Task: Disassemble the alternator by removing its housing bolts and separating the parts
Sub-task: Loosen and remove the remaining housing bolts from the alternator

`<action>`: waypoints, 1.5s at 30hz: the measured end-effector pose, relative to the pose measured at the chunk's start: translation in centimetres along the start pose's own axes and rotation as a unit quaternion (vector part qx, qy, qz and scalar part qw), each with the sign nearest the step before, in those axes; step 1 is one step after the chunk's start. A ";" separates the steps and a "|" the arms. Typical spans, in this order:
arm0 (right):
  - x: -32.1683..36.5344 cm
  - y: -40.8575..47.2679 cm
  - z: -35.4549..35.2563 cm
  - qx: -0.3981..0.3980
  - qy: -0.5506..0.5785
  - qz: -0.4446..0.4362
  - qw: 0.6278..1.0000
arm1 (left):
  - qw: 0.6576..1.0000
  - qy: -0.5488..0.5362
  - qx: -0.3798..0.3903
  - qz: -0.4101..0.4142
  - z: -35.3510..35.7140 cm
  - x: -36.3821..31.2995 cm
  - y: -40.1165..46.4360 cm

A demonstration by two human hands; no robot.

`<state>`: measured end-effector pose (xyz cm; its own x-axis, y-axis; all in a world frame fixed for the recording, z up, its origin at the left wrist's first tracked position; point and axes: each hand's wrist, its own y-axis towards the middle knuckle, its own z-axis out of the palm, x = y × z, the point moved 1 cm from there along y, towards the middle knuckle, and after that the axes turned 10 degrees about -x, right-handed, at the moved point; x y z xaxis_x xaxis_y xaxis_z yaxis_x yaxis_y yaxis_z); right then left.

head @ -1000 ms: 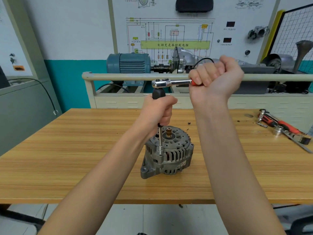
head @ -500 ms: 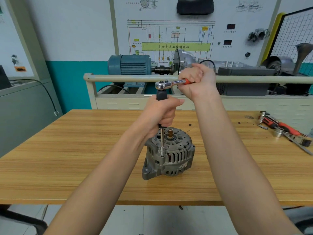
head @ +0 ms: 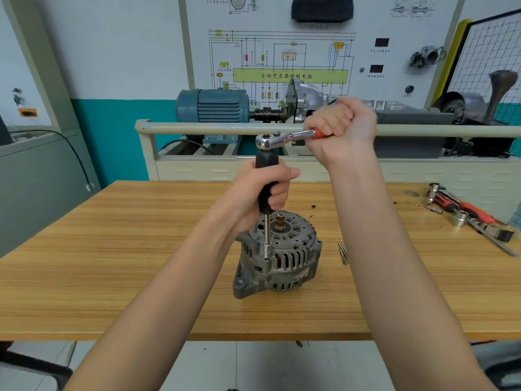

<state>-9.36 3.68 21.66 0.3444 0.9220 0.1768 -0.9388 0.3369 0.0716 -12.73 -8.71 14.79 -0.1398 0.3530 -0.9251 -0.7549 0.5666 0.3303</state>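
Grey cast alternator (head: 277, 256) upright near the middle of the wooden desk (head: 112, 263), shaft end up, mounting ear toward the near left. Left hand (head: 263, 194) wrapped round the black grip of the extension driver (head: 266, 187), held vertical, its chrome shank reaching down to a housing bolt at the front rim of the alternator; the socket's seat on the bolt head too small to make out. Right hand (head: 341, 131) clenched on the orange handle of the ratchet (head: 284, 139), chrome head seated atop the black grip, handle pointing right and slightly up. Both forearms stretched forward over the near edge of the desk. Small metal part (head: 343, 252) lying on the desk just right of the alternator. Cluster of red-handled tools and sockets (head: 468, 215) well apart at the far right. Blue electric motor (head: 214, 105) beyond the desk on a training stand, wiring diagram board (head: 282, 60) behind it.
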 end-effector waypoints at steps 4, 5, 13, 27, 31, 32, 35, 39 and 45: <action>-0.8 0.7 -0.5 -0.007 0.042 0.044 0.998 | 0.999 0.030 -0.012 -0.012 0.3 0.2 0.1; -0.7 0.5 -0.5 -0.007 0.033 0.019 0.999 | 0.999 0.033 -0.030 -0.011 0.3 0.2 0.2; -1.0 -3.0 -0.2 0.044 -0.057 -0.184 0.980 | 0.992 0.061 -0.112 0.015 0.4 0.5 0.3; -0.4 -0.9 -0.8 0.020 0.006 -0.058 0.998 | 0.995 0.055 -0.078 0.008 0.3 0.4 0.3; -0.9 -3.8 -0.9 0.050 -0.032 -0.194 0.979 | 0.979 0.097 -0.180 0.027 1.2 0.7 0.3; -0.9 -4.0 -0.8 0.058 -0.040 -0.199 0.977 | 0.977 0.104 -0.184 0.032 1.1 0.7 0.2; -0.3 -2.7 -0.2 0.036 -0.039 -0.130 0.990 | 0.992 0.081 -0.098 0.026 0.5 0.3 -0.2; -0.5 -0.3 0.0 -0.005 0.012 0.033 0.999 | 0.999 0.047 -0.001 -0.003 0.1 -0.3 -0.4; -0.5 -1.7 -0.5 0.008 -0.002 -0.084 0.996 | 0.984 0.076 -0.162 -0.014 1.0 0.1 0.2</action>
<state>-7.99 2.74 20.91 0.4963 0.8523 0.1653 -0.8680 0.4827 0.1167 -12.24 -7.78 14.95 -0.1927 0.2109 -0.9583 -0.9210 0.2982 0.2508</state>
